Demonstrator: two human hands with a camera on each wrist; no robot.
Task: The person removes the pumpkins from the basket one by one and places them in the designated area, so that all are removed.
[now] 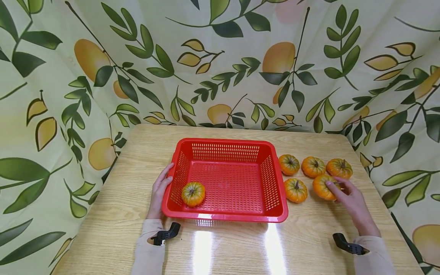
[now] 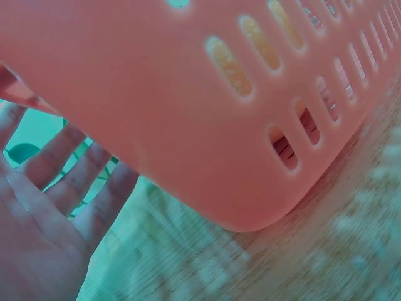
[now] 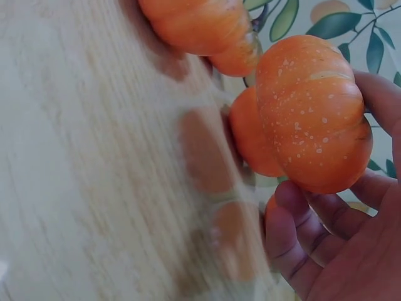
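A red plastic basket (image 1: 223, 218) stands on the table with one small orange pumpkin (image 1: 193, 194) in its left front corner. My left hand (image 1: 160, 191) touches the basket's left side from outside; in the left wrist view its fingers (image 2: 103, 169) look extended, with their tips partly hidden by the red wall. To the right of the basket, my right hand (image 1: 348, 194) holds another small pumpkin (image 3: 313, 116) between thumb and fingers. In the right wrist view that pumpkin appears raised off the tabletop, its pale-speckled underside showing.
Several more pumpkins lie right of the basket: two beside its wall, a front one (image 1: 295, 190) and a back one (image 1: 289, 164), and two farther right, one (image 1: 313, 167) and another (image 1: 339, 168). A leaf-and-fruit patterned cloth (image 1: 220, 91) hangs behind the wooden table (image 1: 113, 229).
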